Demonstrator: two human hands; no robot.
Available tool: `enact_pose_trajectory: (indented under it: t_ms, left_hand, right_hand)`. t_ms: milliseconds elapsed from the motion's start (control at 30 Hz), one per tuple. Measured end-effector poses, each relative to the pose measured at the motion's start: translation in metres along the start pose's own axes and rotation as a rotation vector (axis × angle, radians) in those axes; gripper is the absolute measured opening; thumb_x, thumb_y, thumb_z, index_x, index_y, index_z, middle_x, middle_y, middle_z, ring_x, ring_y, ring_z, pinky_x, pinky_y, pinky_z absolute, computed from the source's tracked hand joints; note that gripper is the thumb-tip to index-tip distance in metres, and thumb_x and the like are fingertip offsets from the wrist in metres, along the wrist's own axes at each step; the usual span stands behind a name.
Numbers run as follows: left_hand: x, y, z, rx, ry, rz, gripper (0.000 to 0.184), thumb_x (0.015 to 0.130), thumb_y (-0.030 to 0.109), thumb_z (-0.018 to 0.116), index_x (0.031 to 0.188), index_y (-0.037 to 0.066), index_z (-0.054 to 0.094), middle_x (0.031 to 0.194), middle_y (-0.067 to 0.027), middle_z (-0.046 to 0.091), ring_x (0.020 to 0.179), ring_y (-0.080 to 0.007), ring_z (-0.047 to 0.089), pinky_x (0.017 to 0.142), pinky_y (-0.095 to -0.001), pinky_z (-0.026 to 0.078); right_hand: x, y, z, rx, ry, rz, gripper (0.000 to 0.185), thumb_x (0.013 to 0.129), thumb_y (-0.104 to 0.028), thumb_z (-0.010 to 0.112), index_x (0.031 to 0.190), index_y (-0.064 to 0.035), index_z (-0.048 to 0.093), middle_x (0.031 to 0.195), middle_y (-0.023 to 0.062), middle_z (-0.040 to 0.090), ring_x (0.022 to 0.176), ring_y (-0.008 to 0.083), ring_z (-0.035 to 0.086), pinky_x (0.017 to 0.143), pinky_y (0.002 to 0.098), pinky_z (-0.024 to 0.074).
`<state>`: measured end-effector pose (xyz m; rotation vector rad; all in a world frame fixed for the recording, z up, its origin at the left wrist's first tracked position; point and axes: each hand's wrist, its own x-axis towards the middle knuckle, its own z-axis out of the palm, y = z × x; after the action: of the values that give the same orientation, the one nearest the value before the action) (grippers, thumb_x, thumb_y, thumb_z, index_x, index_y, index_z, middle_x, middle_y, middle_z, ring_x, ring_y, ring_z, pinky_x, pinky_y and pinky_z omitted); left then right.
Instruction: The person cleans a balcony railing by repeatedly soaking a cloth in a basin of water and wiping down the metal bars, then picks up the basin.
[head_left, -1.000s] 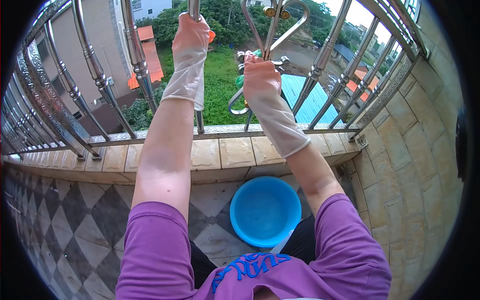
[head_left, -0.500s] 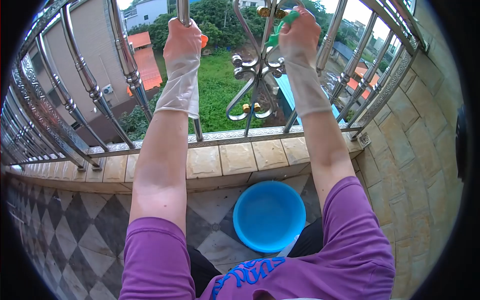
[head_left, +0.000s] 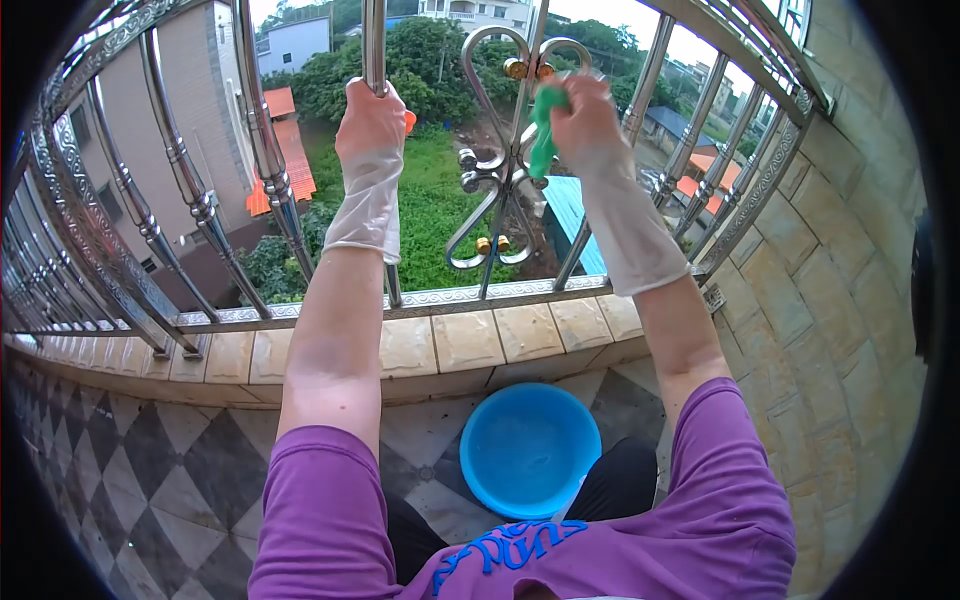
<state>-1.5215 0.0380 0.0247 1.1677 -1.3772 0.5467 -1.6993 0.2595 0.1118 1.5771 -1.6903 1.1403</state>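
My left hand, in a translucent rubber glove, is wrapped round an upright metal railing bar. A small orange patch shows at that hand's right side; I cannot tell what it is. My right hand, gloved the same way and slightly blurred, is closed on a green cloth. The cloth hangs down beside the scrolled metal ornament of the railing, near its upper right curl. Whether it touches the metal I cannot tell.
A blue basin stands on the checkered tile floor in front of my legs. A low tiled ledge carries the railing. The stone-tiled wall closes the right side. Beyond the bars are greenery and buildings.
My right hand has come lower and slightly left with the green cloth, which now hangs longer. My left hand keeps its grip on the bar. The whole view has shifted a little.
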Motion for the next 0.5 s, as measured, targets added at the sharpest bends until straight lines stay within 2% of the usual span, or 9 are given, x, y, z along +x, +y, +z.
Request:
enact_pose_trajectory:
  t_ms: [33,100,133,233,333,367,433,500]
  left_hand:
    - [0.005,0.001,-0.026,-0.323,-0.082,-0.088,0.02,0.098,0.031,0.046,0.087,0.014,0.046,0.053,0.0069,0.058,0.047,-0.0139,0.063,0.04,-0.0298,0.048]
    - [0.007,0.002,-0.036,-0.437,-0.123,-0.109,0.021,0.097,0.032,0.046,0.087,0.014,0.046,0.053,0.0068,0.059,0.047,-0.014,0.063,0.04,-0.03,0.048]
    - [0.009,0.003,-0.03,-0.23,-0.079,-0.042,0.021,0.097,0.032,0.046,0.087,0.014,0.046,0.053,0.0067,0.059,0.047,-0.0136,0.063,0.04,-0.0298,0.048]
    - [0.011,0.008,-0.019,0.392,0.042,0.163,0.02,0.097,0.03,0.047,0.087,0.014,0.046,0.054,0.0065,0.059,0.047,-0.0127,0.063,0.039,-0.0294,0.047]
    - [0.007,0.005,-0.055,0.033,-0.107,0.332,0.018,0.095,0.025,0.048,0.085,0.01,0.048,0.055,-0.0007,0.061,0.051,-0.0142,0.064,0.045,-0.0295,0.049]
    - [0.01,0.0,-0.039,-0.391,-0.14,0.165,0.018,0.094,0.025,0.048,0.087,0.009,0.049,0.057,-0.0033,0.062,0.052,-0.0153,0.065,0.048,-0.0297,0.05]
    - [0.005,-0.008,-0.041,-0.556,-0.176,0.098,0.016,0.091,0.024,0.051,0.085,0.009,0.053,0.059,-0.0048,0.061,0.056,-0.0167,0.064,0.052,-0.031,0.049]
    - [0.018,-0.008,-0.053,-0.063,-0.201,0.358,0.013,0.087,0.023,0.055,0.079,0.013,0.056,0.061,-0.0025,0.058,0.059,-0.0171,0.061,0.055,-0.0332,0.045]
  right_hand:
    - [0.014,-0.012,-0.013,-0.016,0.078,-0.074,0.022,0.086,-0.009,0.059,0.107,-0.0056,0.063,0.101,0.0153,0.064,0.089,0.0298,0.067,0.072,0.0353,0.056]
    - [0.03,-0.04,-0.011,0.296,0.182,-0.02,0.023,0.084,-0.008,0.061,0.106,-0.0065,0.064,0.101,0.014,0.063,0.088,0.0284,0.066,0.068,0.0352,0.0558]
    - [0.035,-0.048,-0.005,0.453,0.233,0.009,0.023,0.083,-0.008,0.062,0.106,-0.0069,0.064,0.101,0.0133,0.062,0.087,0.0277,0.066,0.066,0.0352,0.0557]
    - [0.029,-0.035,0.034,0.207,0.438,-0.117,0.027,0.079,-0.011,0.066,0.105,-0.0096,0.064,0.093,0.013,0.061,0.082,0.0297,0.065,0.065,0.0382,0.0547]
    - [-0.01,-0.011,0.061,-0.006,0.396,-0.104,0.029,0.075,-0.014,0.069,0.103,-0.0113,0.063,0.09,0.0133,0.059,0.079,0.0321,0.063,0.065,0.0411,0.0535]
    - [-0.03,0.001,0.071,-0.045,0.247,-0.111,0.025,0.077,-0.014,0.066,0.102,-0.0116,0.061,0.092,0.0151,0.059,0.082,0.0347,0.06,0.071,0.0439,0.0515]
    - [-0.062,0.009,0.066,0.097,0.154,-0.068,0.022,0.08,-0.013,0.064,0.101,-0.0104,0.061,0.092,0.0164,0.059,0.087,0.0357,0.06,0.077,0.044,0.0502]
    - [-0.097,0.027,0.056,0.189,0.022,-0.061,0.019,0.083,-0.012,0.061,0.102,-0.0089,0.06,0.094,0.0182,0.059,0.093,0.037,0.059,0.082,0.0437,0.0483]
